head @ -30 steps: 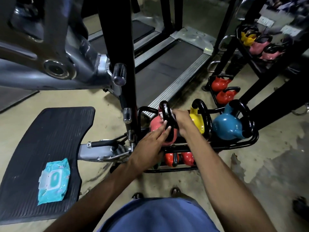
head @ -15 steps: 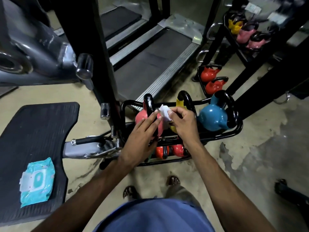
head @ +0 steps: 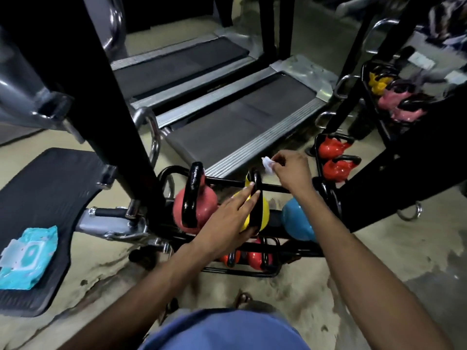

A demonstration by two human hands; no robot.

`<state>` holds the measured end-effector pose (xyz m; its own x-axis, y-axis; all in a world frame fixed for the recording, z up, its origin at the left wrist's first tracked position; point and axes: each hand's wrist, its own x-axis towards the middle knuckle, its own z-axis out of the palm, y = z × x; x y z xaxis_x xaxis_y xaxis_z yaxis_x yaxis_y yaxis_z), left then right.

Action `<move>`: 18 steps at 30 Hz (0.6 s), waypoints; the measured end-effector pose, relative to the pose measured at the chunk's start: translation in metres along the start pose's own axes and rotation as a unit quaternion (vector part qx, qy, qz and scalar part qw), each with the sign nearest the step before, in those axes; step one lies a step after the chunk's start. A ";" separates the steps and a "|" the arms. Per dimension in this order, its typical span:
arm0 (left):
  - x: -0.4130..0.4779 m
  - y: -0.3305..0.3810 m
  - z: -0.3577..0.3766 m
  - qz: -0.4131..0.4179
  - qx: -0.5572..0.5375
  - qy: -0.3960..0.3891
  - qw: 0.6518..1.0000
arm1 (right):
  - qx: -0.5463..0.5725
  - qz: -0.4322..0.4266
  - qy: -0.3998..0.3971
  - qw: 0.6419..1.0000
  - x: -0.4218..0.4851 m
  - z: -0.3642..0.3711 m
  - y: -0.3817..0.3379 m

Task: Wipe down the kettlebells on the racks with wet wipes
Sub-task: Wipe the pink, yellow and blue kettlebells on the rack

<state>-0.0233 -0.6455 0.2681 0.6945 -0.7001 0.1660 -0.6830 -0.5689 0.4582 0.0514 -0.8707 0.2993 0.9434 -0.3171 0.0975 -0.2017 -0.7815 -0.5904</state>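
Note:
A low black rack (head: 227,183) in front of me holds a pink kettlebell (head: 202,205), a yellow kettlebell (head: 264,213) and a blue kettlebell (head: 298,221), with small red ones (head: 255,258) on the shelf below. My left hand (head: 227,218) lies with straight fingers against the yellow kettlebell and its black handle. My right hand (head: 290,168) is raised above the rack's back rail and pinches a small crumpled white wipe (head: 267,165). My right forearm hides part of the blue kettlebell.
A teal pack of wet wipes (head: 25,253) lies on a black rubber platform (head: 45,198) at the left. A black machine post (head: 113,109) stands just left of the rack. Treadmills (head: 240,122) lie behind. More racks with red (head: 333,157), yellow and pink kettlebells stand at the right.
My left hand has shifted from the pink kettlebell to the yellow one. My right hand has lifted up and to the right with the wipe, away from the handles.

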 end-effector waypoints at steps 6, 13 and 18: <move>0.008 0.010 0.013 -0.057 -0.005 0.002 0.998 | -0.032 -0.055 -0.228 0.971 0.041 0.022 -0.019; 0.011 0.011 0.017 -0.058 -0.033 0.018 0.998 | -0.362 -0.234 -0.383 0.817 0.050 0.034 -0.090; 0.010 0.007 0.018 -0.055 -0.032 0.015 0.998 | -0.380 -0.249 -0.291 0.842 0.046 0.035 -0.081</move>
<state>-0.0257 -0.6643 0.2573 0.7717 -0.6211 0.1367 -0.5866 -0.6120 0.5305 0.1204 -0.8038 0.3237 0.8852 0.2967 -0.3584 0.3564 -0.9276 0.1123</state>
